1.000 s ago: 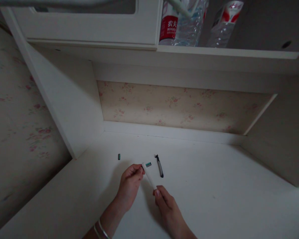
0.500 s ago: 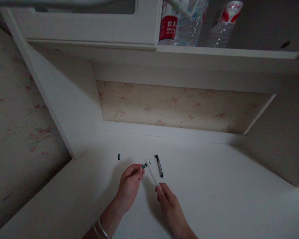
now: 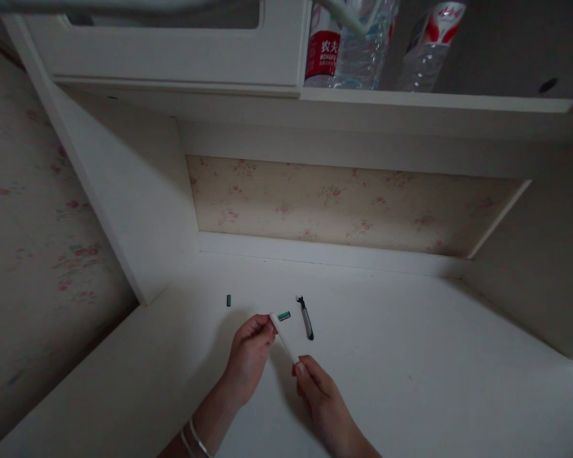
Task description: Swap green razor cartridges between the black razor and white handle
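Note:
My left hand [image 3: 251, 346] is closed in a pinch on a small green-and-black razor cartridge [image 3: 284, 315], whose free end points right. My right hand [image 3: 318, 386] grips the lower end of a slim white stick [image 3: 285, 340], shaped like a toothbrush. Its rounded top crosses the cartridge right by my left fingertips; which side of it carries bristles, if any, I cannot see. Just right of the cartridge, a black-and-grey razor handle [image 3: 306, 319] lies on the white desk [image 3: 391, 356]. A second razor cartridge [image 3: 228, 300] rests on the desk to the left.
Above the desk hangs a white cabinet [image 3: 172, 57], with plastic bottles [image 3: 322, 54] on its open shelf at right. White side panels [image 3: 124, 184] stand at both ends. Floral wallpaper [image 3: 315, 200] shows at the back.
The white stick has slid left and slightly down along the cartridge, toward my left fingertips, so the cartridge's right end now shows. My right hand has shifted slightly left and down. My left hand is nearly still.

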